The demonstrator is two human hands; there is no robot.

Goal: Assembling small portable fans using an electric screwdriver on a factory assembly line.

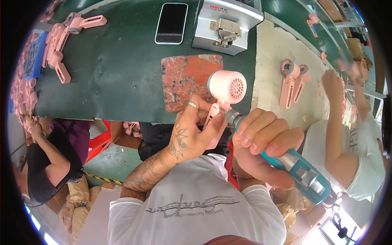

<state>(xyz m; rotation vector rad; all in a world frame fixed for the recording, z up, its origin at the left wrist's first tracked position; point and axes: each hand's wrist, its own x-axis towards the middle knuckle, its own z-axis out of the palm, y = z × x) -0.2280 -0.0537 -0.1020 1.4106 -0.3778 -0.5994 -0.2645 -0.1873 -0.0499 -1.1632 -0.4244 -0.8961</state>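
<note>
My left hand (pixel 195 126) grips the handle of a pink hair-dryer housing (pixel 226 87), whose round grilled head points right over the bench edge. My right hand (pixel 263 141) is wrapped around a teal and grey powered screwdriver (pixel 300 171). Its tip (pixel 231 116) presses against the pink handle just below the head. A ring shows on my left hand, and the forearm is tattooed.
A worn red mat (pixel 183 79) lies on the green bench (pixel 118 73). Behind it are a dark phone (pixel 172 22) and a grey metal fixture (pixel 224 26). Several pink housings (pixel 61 41) lie at the far left, more (pixel 292 79) at the right. Other people work on the left (pixel 49 159) and right (pixel 351 143).
</note>
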